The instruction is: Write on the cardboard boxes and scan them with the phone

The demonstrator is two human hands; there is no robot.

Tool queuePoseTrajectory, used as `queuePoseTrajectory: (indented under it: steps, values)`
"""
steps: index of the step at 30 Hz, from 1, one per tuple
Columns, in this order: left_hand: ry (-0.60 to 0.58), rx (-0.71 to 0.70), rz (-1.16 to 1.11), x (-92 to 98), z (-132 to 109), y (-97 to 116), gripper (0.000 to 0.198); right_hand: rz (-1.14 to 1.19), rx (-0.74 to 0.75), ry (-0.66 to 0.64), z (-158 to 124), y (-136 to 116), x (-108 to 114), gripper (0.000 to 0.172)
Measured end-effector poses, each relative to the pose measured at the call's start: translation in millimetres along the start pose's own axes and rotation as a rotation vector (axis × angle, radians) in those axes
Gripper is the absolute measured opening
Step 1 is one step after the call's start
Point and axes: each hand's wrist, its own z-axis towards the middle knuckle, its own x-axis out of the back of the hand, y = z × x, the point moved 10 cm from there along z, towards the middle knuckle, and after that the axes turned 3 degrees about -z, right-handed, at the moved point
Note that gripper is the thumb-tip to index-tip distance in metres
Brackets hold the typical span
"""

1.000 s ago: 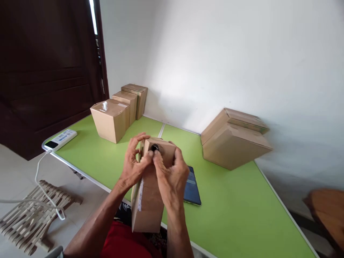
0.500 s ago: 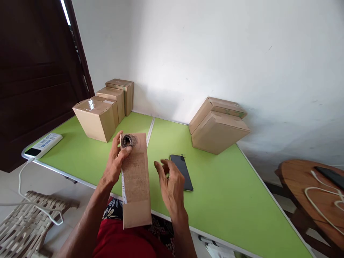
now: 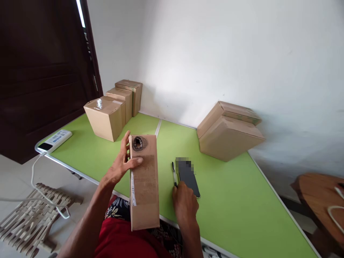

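Note:
My left hand (image 3: 122, 165) grips a narrow cardboard box (image 3: 145, 179) near its upper end, fingers behind the left side and thumb on the front face. Near the top of that face is a dark round hole (image 3: 138, 143) ringed with black scribbles. A white label strip (image 3: 133, 190) runs down its left edge. My right hand (image 3: 185, 202) is closed at the lower end of a slim pen (image 3: 174, 173) over the green table. Right beside it lies a dark smartphone (image 3: 189, 181), its upper part blurred out by pixels.
Several cardboard boxes (image 3: 103, 120) stand in a row at the back left. Two more boxes (image 3: 228, 138) lean against the wall at the right. A white device with a cable (image 3: 55, 140) lies on the table's (image 3: 242, 208) left corner. Beyond are a woven stool (image 3: 34, 215) and a wooden table (image 3: 319, 197).
My right hand has moved down and to the right and closed on the pen beside the phone. My left thumb has slid down, away from the hole. The view has shifted slightly.

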Motion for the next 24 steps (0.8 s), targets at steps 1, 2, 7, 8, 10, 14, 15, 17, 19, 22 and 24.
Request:
queuePoseTrajectory:
  steps: [1,2,7,8,10,14,15,17,19,22,24]
  values:
    - [-0.014,-0.003,-0.010,-3.2,-0.4,0.2,0.128,0.038,0.010,-0.002,3.4,1.4,1.9,0.020]
    - [-0.026,-0.009,-0.019,-6.3,-0.6,0.5,0.129,0.081,0.027,-0.003,6.7,1.5,5.0,0.020]
    - [-0.065,-0.072,-0.018,-19.2,0.1,3.6,0.129,0.822,0.181,0.136,8.4,-19.8,63.4,0.021]
    - [-0.062,-0.085,-0.012,-20.3,0.3,4.6,0.129,1.094,0.231,0.182,3.8,-27.5,80.8,0.026]
    - [-0.057,-0.096,0.004,-22.0,0.7,5.1,0.128,1.511,0.358,0.217,-8.2,-50.4,108.9,0.033]
    - [-0.050,-0.078,0.049,-21.3,2.0,1.4,0.123,1.649,0.538,0.249,-31.0,-102.1,127.9,0.022]
    - [-0.041,-0.079,0.065,-19.8,2.3,0.9,0.121,1.631,0.544,0.283,-34.4,-108.8,125.9,0.020]
    - [-0.027,-0.088,0.092,-17.2,2.9,0.7,0.117,1.568,0.524,0.345,-38.6,-115.3,118.7,0.021]
    - [-0.022,-0.094,0.103,-17.0,3.2,1.7,0.115,1.483,0.506,0.386,-41.2,-116.5,113.8,0.022]
    - [-0.026,-0.094,0.105,-21.4,2.9,5.1,0.117,1.361,0.501,0.433,-44.6,-113.0,116.2,0.024]
    - [-0.027,-0.093,0.106,-24.7,2.2,7.7,0.115,1.319,0.500,0.429,-44.5,-110.5,118.0,0.026]
